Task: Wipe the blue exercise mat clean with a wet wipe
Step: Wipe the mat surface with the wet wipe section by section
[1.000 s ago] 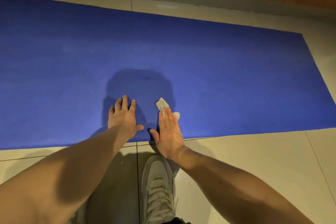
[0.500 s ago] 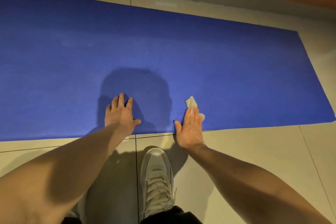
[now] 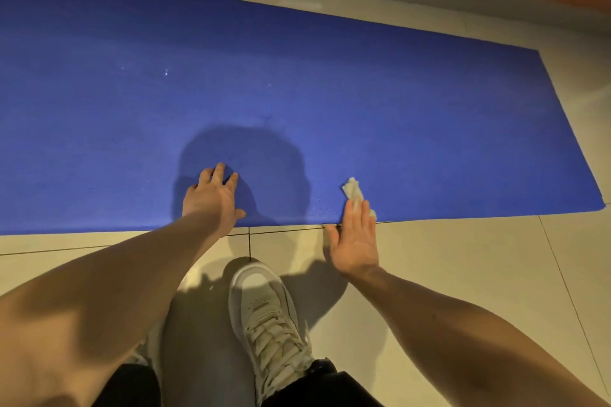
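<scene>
While the left hand (image 3: 211, 196) lies flat on one mat (image 3: 396, 109), the flat right hand (image 3: 355, 243) presses one wipe (image 3: 352, 190).

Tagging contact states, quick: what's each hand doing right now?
Left hand: open, resting on the blue mat.
Right hand: open, straight fingers pressing the wet wipe onto the mat.

Left hand (image 3: 211, 196) palm down, fingers (image 3: 219, 172) spread, right hand (image 3: 355, 241) flat, fingers straight, both arms outstretched
</scene>
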The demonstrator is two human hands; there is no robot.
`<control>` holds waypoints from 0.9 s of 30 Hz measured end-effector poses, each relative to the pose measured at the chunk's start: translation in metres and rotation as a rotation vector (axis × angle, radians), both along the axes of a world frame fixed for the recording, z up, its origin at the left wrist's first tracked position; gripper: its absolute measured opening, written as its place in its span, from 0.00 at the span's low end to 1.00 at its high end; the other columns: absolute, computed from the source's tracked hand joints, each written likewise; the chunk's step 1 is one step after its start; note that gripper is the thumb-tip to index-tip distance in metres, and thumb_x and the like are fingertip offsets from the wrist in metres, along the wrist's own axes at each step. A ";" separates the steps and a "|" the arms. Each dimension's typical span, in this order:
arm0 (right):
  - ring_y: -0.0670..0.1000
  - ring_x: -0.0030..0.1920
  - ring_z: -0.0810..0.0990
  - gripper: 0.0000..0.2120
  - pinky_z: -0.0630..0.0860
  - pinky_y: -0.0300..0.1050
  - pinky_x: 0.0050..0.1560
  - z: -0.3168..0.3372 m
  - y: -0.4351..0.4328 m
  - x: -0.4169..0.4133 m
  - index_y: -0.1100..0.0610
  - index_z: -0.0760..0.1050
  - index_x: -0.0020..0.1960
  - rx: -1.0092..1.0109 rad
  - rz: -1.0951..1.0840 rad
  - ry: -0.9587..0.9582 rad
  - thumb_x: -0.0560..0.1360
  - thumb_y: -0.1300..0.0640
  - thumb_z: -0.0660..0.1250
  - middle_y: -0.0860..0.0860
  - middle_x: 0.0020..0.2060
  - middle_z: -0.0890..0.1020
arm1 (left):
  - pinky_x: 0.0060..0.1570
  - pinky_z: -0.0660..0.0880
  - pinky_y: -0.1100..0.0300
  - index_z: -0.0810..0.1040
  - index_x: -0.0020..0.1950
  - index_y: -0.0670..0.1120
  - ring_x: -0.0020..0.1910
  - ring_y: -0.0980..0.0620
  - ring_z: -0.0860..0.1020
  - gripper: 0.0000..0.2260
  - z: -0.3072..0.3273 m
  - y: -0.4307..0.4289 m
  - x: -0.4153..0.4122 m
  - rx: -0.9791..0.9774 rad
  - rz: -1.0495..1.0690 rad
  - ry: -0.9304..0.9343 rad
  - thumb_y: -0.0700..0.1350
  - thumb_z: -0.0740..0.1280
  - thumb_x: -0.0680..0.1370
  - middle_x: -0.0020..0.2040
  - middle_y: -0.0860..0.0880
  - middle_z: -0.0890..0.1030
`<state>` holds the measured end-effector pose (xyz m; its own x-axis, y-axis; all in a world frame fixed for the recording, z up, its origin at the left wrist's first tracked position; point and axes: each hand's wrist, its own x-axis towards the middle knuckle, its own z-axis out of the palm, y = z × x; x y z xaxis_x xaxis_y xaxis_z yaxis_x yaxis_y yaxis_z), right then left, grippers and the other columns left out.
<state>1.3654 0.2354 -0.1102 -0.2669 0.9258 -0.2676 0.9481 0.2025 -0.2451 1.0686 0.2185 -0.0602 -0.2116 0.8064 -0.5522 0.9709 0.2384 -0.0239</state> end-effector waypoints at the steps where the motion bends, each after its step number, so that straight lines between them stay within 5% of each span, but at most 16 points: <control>1: 0.61 0.82 0.41 0.40 0.40 0.59 0.80 -0.003 -0.001 -0.005 0.64 0.44 0.82 -0.066 -0.097 -0.030 0.80 0.38 0.41 0.58 0.83 0.44 | 0.72 0.64 0.50 0.46 0.83 0.50 0.80 0.44 0.47 0.37 0.000 0.000 0.001 0.005 0.002 -0.002 0.62 0.60 0.81 0.82 0.47 0.43; 6: 0.66 0.80 0.35 0.43 0.36 0.56 0.80 -0.001 -0.021 -0.080 0.69 0.42 0.80 -0.142 -0.330 0.128 0.80 0.37 0.42 0.66 0.80 0.41 | 0.71 0.65 0.50 0.46 0.83 0.50 0.79 0.44 0.47 0.37 0.000 0.001 0.004 0.003 0.017 -0.014 0.61 0.61 0.81 0.82 0.47 0.43; 9: 0.63 0.81 0.38 0.38 0.39 0.56 0.81 -0.001 -0.045 -0.118 0.69 0.44 0.81 -0.066 -0.145 0.217 0.84 0.42 0.48 0.64 0.81 0.43 | 0.70 0.66 0.51 0.46 0.83 0.50 0.79 0.44 0.47 0.37 0.000 0.002 0.000 -0.002 0.010 -0.014 0.62 0.61 0.81 0.82 0.48 0.43; 12: 0.60 0.81 0.38 0.43 0.41 0.59 0.81 0.000 -0.057 -0.139 0.69 0.47 0.81 -0.050 0.073 0.262 0.82 0.35 0.35 0.64 0.81 0.47 | 0.70 0.66 0.50 0.47 0.83 0.51 0.79 0.44 0.48 0.36 0.000 0.002 -0.007 0.007 -0.025 -0.008 0.61 0.60 0.81 0.82 0.48 0.44; 16: 0.55 0.82 0.36 0.39 0.40 0.55 0.81 -0.006 -0.040 -0.115 0.60 0.44 0.83 -0.065 0.204 0.119 0.82 0.35 0.38 0.55 0.83 0.42 | 0.72 0.64 0.49 0.50 0.82 0.50 0.79 0.44 0.49 0.36 0.000 0.000 -0.012 0.022 -0.044 -0.013 0.61 0.62 0.81 0.82 0.47 0.46; 22: 0.58 0.81 0.33 0.38 0.35 0.59 0.80 -0.003 0.011 -0.080 0.57 0.36 0.83 -0.097 -0.029 -0.185 0.81 0.35 0.35 0.53 0.82 0.38 | 0.77 0.52 0.41 0.43 0.82 0.49 0.80 0.42 0.42 0.45 -0.002 -0.001 -0.018 0.017 0.081 0.003 0.67 0.64 0.77 0.81 0.45 0.40; 27: 0.61 0.80 0.34 0.37 0.35 0.60 0.79 0.004 0.002 -0.117 0.62 0.40 0.82 -0.117 -0.053 -0.097 0.84 0.38 0.43 0.59 0.82 0.40 | 0.77 0.51 0.42 0.44 0.82 0.49 0.80 0.41 0.44 0.47 -0.004 0.003 -0.022 0.014 0.099 -0.006 0.68 0.65 0.75 0.81 0.44 0.41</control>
